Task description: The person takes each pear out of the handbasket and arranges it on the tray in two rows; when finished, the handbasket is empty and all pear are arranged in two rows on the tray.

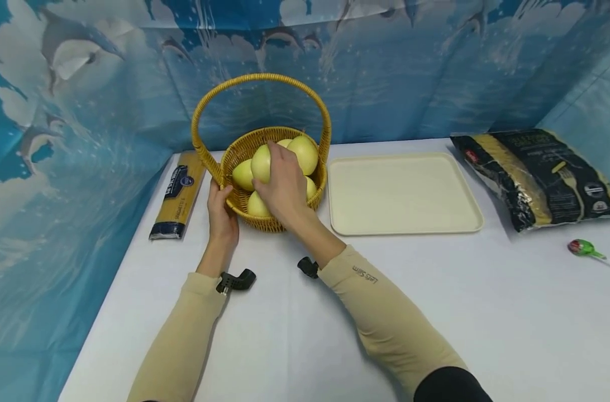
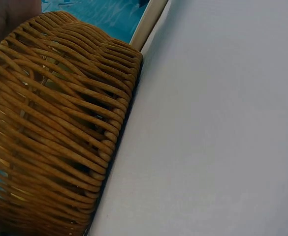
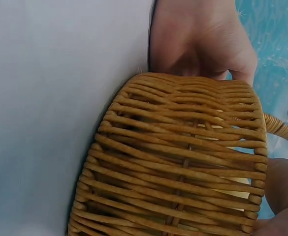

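Two hands are busy on my screen, both at the wicker basket (image 1: 265, 225). Right hand (image 1: 285, 188) reaches in over the near rim, thumb low, fingers along the side, pinching a yellow-green fruit (image 1: 260, 164) high in the pile. Not every fingertip shows from here, so I cannot tell how firm that pinch is. Left hand (image 1: 222, 216) grips the basket's left side, thumb at the rim, the rest at the outer wall. Good bracing, I'd say: the basket stands upright on the white table (image 1: 295, 335), and that hold should check any slide or tip. Other fruits (image 1: 304, 154) crowd in close, so I'd want soft, even pressure here, no sideways shove to unsettle the heap, and an eye on the tall handle (image 1: 262, 77) arching from side to side. Cream tray (image 1: 405, 195) lies just beside the basket, to its right.
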Motion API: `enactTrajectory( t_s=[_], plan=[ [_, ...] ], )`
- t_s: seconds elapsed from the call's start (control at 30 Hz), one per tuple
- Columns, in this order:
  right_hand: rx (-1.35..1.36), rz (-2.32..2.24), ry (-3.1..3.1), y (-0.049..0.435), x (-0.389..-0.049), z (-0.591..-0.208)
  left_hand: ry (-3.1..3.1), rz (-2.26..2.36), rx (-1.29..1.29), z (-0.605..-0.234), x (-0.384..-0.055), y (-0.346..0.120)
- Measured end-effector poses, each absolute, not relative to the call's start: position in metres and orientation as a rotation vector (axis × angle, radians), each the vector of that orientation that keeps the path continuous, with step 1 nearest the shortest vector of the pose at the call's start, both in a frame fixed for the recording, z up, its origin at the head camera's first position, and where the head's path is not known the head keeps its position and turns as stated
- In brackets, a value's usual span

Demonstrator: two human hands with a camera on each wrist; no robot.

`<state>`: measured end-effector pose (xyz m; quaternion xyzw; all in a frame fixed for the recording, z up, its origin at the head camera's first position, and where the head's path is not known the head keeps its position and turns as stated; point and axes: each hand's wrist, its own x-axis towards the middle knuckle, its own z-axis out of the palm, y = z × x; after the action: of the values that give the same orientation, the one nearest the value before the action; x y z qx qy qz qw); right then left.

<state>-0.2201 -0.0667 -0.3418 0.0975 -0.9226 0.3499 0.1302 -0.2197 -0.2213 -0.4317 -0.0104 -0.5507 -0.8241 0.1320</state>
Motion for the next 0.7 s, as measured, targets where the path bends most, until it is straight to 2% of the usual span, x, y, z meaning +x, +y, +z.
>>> enactTrajectory(
  t_s=[0.43, 0.7],
  plan=[
    [0.342, 1.308, -2.521, -0.054, -0.222, -0.348, -1.611, -2.386, -0.034, -0.432, -0.218, -0.220],
    [0.291, 1.490, -2.488, -0.029, -0.203, -0.338, -1.609, -2.365, -0.052, -0.431, -0.217, -0.219]
  ],
)
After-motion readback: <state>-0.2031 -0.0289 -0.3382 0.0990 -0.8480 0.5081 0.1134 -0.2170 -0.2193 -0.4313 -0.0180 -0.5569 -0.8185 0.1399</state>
